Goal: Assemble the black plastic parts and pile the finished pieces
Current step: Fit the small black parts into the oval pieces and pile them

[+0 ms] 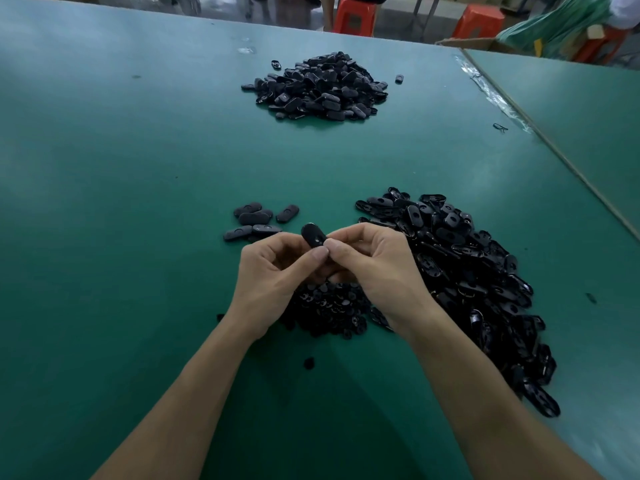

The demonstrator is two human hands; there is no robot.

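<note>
- Single head-worn view (wide-angle), set above the near edge of the green table (138,202), facing forward and down across it.
- Close in: left hand (273,271) and right hand (377,265) sit mid-frame over the table's near part.
- Beyond the table's far edge, orange stools (353,15) top the frame.

— Which part is held?
— A matt black oval piece (313,234), pinched at its near end between the left hand (273,275) and the right hand (377,265), with its far end tilted up and away.
— Are any lying close by?
— A small cluster of closed ovals (254,220) lies flat just beyond the left hand. A far heap (318,86) of similar ovals sits well beyond both hands.
— And the loose parts?
— A long heap of glossy open shells (467,271) spreads just right of the right hand. Small round parts (329,303) are heaped under both hands.
</note>
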